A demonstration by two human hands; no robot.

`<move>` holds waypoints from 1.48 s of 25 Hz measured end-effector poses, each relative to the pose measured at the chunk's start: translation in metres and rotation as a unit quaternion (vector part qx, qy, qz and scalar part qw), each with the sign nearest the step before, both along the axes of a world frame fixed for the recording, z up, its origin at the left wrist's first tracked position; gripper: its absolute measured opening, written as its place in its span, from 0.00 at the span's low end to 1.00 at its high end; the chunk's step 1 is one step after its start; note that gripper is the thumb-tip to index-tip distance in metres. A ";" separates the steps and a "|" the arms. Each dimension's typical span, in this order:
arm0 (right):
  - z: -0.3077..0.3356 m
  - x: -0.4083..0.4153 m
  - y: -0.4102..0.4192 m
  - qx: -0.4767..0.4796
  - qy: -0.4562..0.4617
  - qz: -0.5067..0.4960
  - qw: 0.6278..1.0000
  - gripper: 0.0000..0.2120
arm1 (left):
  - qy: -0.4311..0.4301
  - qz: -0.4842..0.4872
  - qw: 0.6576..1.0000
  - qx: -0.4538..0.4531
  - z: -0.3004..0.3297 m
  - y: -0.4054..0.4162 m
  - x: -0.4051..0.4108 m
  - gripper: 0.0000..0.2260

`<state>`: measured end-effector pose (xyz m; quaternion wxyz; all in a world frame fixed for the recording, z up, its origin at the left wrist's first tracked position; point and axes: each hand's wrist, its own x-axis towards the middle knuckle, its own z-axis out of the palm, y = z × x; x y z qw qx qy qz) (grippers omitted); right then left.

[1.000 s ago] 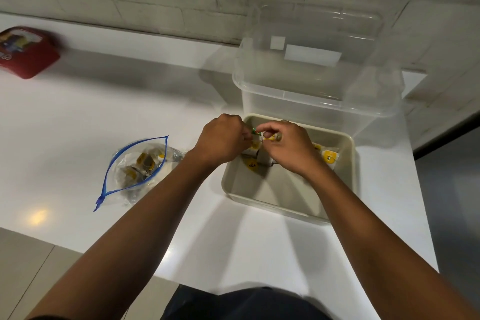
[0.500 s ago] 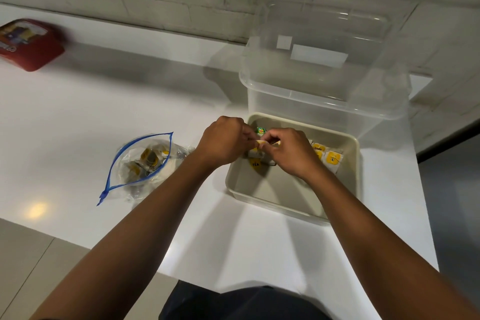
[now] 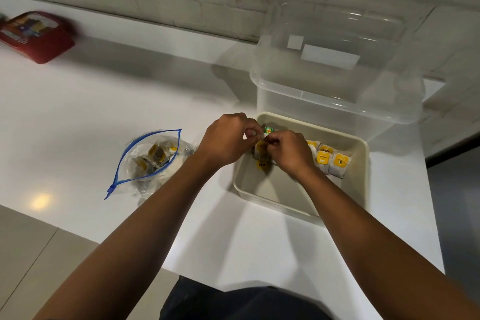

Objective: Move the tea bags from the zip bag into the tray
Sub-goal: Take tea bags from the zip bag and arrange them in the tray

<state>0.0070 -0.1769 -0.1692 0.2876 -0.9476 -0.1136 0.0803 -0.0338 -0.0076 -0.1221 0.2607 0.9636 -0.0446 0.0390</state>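
A beige tray (image 3: 359, 184) sits on the white counter right of centre. Several tea bags with yellow tags (image 3: 331, 160) stand in a row along its far right side. My left hand (image 3: 226, 139) and my right hand (image 3: 291, 154) meet over the tray's far left corner, both pinching a small bunch of tea bags (image 3: 261, 153) with yellow and green tags. The clear zip bag (image 3: 149, 161) with a blue zip edge lies open on the counter to the left, with several tea bags inside it.
A large clear plastic box (image 3: 335, 80) stands directly behind the tray against the brick wall. A red packet (image 3: 36, 35) lies at the far left of the counter. The counter's front edge runs close to my body.
Both hands stay together over the tray's far left corner, fingers shifting slightly on the tea bags. The view has drifted a little; nothing else moved.
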 end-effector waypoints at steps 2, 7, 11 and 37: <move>-0.001 -0.003 0.003 -0.005 -0.021 -0.019 1.000 0.12 | -0.001 0.002 1.000 -0.003 -0.001 0.001 0.000 0.06; 0.000 -0.004 0.008 0.005 0.016 -0.071 0.997 0.11 | -0.010 0.003 1.000 -0.006 -0.005 0.002 0.000 0.06; 0.003 0.001 0.007 0.021 0.043 -0.056 0.997 0.06 | -0.005 0.007 1.000 -0.014 -0.006 0.004 -0.002 0.06; 0.001 -0.019 0.008 -0.141 -0.021 0.033 0.989 0.15 | -0.022 0.023 0.999 0.021 0.000 0.003 -0.015 0.05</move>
